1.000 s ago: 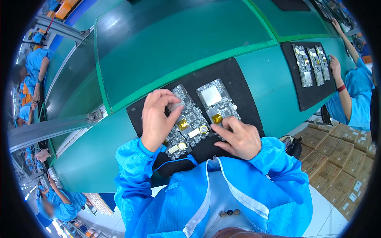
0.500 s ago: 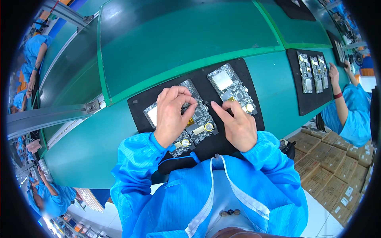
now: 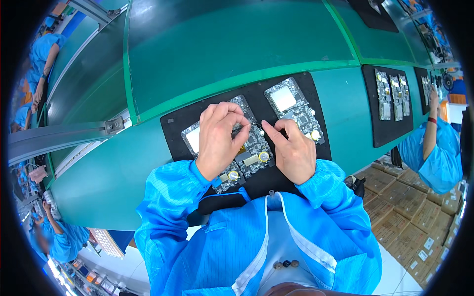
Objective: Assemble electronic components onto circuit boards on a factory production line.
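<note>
My left hand (image 3: 220, 140) is over the middle circuit board (image 3: 257, 143), thumb and forefinger pinched together; whatever lies between their tips is too small to make out. Beside that board's right edge is my right hand (image 3: 295, 153), its fingertips drawn together near a tiny dark piece I cannot name. The middle board bears a round yellow-rimmed coin cell (image 3: 263, 156). A second board is largely covered by my left hand, with its silver shield (image 3: 192, 140) and another coin cell (image 3: 233, 175) showing. To the right lies a third board (image 3: 301, 116) with a silver square.
All three boards rest on a black mat (image 3: 173, 129) on the green bench (image 3: 103, 182). At right, another black mat (image 3: 379, 134) carries more boards, and a co-worker in blue (image 3: 429, 153) reaches beyond it. Cardboard boxes (image 3: 395, 212) cover the floor there. A metal rail (image 3: 64, 140) juts in from the left.
My right hand has shifted slightly left, its fingertips closer together and nearer the left hand. The left hand stays over the middle board. The co-worker's hand at right has moved away from the nearer mat.
</note>
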`<state>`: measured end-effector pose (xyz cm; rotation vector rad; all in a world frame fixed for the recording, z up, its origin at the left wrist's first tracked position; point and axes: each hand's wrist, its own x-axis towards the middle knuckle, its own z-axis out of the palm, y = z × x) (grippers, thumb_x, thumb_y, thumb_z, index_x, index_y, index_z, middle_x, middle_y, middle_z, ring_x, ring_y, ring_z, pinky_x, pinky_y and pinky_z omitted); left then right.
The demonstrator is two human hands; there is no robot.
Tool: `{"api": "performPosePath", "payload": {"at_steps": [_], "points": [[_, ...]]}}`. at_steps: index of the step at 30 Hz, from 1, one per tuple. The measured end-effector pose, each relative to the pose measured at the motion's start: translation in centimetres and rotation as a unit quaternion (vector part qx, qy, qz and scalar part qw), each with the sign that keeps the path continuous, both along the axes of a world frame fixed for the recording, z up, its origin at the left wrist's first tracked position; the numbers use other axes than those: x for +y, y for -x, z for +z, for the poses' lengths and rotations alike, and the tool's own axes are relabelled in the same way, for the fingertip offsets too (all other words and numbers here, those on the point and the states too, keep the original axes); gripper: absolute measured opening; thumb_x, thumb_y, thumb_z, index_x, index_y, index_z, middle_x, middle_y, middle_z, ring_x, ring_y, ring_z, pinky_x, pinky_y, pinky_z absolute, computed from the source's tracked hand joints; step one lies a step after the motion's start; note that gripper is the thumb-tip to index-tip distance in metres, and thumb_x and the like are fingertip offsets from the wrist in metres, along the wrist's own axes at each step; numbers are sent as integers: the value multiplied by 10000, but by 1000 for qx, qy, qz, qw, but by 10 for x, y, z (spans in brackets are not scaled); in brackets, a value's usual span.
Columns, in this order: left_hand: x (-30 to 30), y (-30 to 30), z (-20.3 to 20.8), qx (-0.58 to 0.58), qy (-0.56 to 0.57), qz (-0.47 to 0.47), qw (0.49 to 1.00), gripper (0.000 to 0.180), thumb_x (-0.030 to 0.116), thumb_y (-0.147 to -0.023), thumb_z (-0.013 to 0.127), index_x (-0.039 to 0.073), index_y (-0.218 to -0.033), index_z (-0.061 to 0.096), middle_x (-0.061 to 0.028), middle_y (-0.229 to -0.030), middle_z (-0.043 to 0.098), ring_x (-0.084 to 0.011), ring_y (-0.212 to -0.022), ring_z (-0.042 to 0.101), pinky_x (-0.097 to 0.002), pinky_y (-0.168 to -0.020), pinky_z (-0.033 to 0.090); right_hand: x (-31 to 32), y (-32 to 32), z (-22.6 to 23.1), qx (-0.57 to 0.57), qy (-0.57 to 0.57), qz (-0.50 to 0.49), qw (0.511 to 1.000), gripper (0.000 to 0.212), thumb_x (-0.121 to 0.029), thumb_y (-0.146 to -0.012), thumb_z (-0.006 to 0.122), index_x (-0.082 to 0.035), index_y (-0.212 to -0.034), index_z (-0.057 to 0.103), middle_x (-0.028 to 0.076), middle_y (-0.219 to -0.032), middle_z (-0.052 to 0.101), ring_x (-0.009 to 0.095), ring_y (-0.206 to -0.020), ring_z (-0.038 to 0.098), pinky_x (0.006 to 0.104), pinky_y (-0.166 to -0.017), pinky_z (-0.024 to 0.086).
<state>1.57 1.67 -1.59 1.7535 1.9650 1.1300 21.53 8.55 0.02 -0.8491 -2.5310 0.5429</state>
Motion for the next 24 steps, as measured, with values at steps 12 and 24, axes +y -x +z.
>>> {"api": "performPosePath", "payload": {"at_steps": [12, 24], "points": [[1, -2, -1, 11, -2, 5, 1000, 143, 54, -741, 805, 76, -843, 707, -38, -1051, 638, -284, -1012, 586, -437, -920, 439, -1, -1, -1, -19, -30, 15, 999, 541, 58, -748, 693, -79, -1271, 727, 63, -1084, 590, 234, -842, 688, 380, -589, 564], [3, -4, 0, 38, -14, 11, 999, 150, 49, -711, 807, 78, -816, 704, -37, -1018, 634, -277, -997, 593, -437, -910, 447, 1, -1, -2, -84, -74, 70, 991, 587, 21, -723, 682, -9, -1310, 685, 76, -1142, 617, 225, -810, 646, 357, -580, 553]]}}
